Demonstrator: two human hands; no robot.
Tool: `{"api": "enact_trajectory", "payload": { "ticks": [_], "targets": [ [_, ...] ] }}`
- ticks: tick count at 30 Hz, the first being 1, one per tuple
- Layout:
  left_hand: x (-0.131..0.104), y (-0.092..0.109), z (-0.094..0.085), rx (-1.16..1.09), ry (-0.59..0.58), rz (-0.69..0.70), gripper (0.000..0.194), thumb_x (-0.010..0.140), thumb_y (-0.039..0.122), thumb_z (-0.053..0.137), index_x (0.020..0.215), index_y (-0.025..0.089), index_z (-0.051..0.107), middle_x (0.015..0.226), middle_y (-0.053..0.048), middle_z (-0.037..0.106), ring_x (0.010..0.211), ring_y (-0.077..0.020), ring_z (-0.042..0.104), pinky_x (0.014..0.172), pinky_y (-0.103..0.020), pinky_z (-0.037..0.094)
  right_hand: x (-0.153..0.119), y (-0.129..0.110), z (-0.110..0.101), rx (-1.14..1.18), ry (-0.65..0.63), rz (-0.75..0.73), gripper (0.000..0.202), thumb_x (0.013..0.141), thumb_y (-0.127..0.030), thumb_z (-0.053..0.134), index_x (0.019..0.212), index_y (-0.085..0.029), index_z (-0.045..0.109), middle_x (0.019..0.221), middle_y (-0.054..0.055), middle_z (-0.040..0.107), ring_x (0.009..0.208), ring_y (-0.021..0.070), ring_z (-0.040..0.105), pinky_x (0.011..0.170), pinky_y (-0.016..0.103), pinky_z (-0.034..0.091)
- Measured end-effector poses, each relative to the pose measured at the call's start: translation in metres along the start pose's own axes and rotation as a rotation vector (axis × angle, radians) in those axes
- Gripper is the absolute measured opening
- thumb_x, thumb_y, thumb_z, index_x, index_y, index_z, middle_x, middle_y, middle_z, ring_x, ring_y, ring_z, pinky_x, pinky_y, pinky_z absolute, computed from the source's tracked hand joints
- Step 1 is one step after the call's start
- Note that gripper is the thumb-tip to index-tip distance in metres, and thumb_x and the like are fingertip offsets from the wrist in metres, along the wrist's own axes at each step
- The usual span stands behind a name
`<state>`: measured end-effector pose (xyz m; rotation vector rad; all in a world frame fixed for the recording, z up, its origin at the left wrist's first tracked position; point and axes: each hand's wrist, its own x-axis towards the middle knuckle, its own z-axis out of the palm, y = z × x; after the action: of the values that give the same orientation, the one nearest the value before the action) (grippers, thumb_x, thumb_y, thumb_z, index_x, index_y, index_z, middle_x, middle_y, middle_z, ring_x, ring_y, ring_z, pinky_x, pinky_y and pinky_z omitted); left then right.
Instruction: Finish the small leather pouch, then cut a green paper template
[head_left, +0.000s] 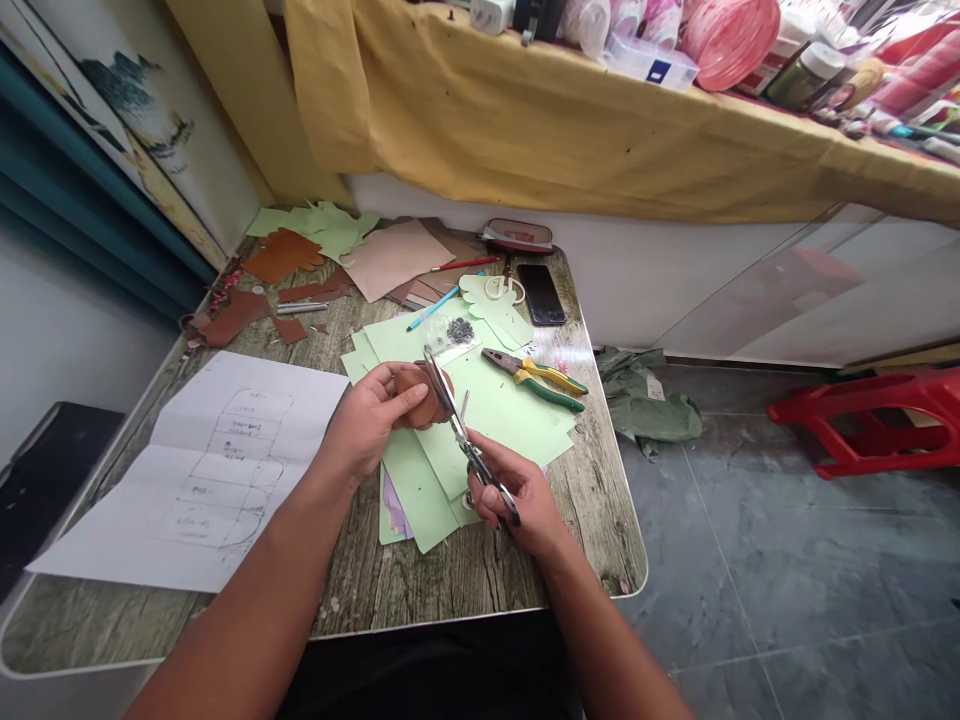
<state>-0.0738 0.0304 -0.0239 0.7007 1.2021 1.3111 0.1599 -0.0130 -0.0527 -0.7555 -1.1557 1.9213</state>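
My left hand (367, 418) pinches a brown leather piece (415, 396) with a rounded edge, thumb on top. In my right hand (521, 495) is a pair of metal scissors (466, 438), the fingers wrapped round its handles. The blades lie against the right side of the leather; whether they are cutting into it I cannot tell. Both hands are above several light green sheets (517, 420). On these sheets, beyond the hands, sit pliers (536, 377) with yellow and green handles and a clear plastic bag (450, 335) with small dark pieces.
A white paper with a drawn pattern (240, 450) covers the left of the wood-look table (420, 595). Leather scraps (232, 318) lie at the back left. A phone (541, 295), a blue pen (433, 308) and a red pencil case (517, 236) are at the back. On the floor stands a red stool (870, 425).
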Motion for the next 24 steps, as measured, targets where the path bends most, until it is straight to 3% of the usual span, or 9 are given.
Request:
{"api": "enact_trajectory", "payload": {
  "ticks": [10, 15, 24],
  "targets": [
    [0.0015, -0.0039, -0.0064, -0.059, 0.02, -0.043, 0.038, 0.074, 0.047, 0.097, 0.089, 0.02, 0.074, 0.089, -0.001, 0.072, 0.078, -0.0167, 0.064, 0.066, -0.027, 0.056, -0.0006, -0.0001, 0.0025, 0.009, -0.007, 0.008, 0.08, 0.089, -0.051, 0.09, 0.159, -0.021, 0.062, 0.068, -0.007, 0.051, 0.052, 0.0095, 0.039, 0.051, 0.025, 0.033],
    [0.004, -0.0072, -0.008, -0.134, 0.059, -0.084, 0.038, 0.071, 0.044, 0.099, 0.093, 0.02, 0.081, 0.104, -0.004, 0.077, 0.09, -0.0188, 0.068, 0.073, -0.028, 0.058, -0.0016, -0.0023, 0.0052, -0.037, 0.0, 0.039, 0.084, 0.088, -0.053, 0.09, 0.16, -0.02, 0.061, 0.071, -0.006, 0.053, 0.054, 0.0096, 0.04, 0.052, 0.025, 0.035],
    [0.0027, -0.0068, -0.0062, -0.11, 0.104, -0.081, 0.039, 0.075, 0.049, 0.096, 0.097, 0.02, 0.082, 0.097, -0.005, 0.078, 0.086, -0.0185, 0.067, 0.068, -0.026, 0.054, -0.0031, -0.0036, 0.0053, -0.102, -0.02, 0.065, 0.087, 0.088, -0.055, 0.088, 0.162, -0.019, 0.058, 0.074, -0.005, 0.051, 0.057, 0.0103, 0.04, 0.054, 0.026, 0.036]
  ]
}}
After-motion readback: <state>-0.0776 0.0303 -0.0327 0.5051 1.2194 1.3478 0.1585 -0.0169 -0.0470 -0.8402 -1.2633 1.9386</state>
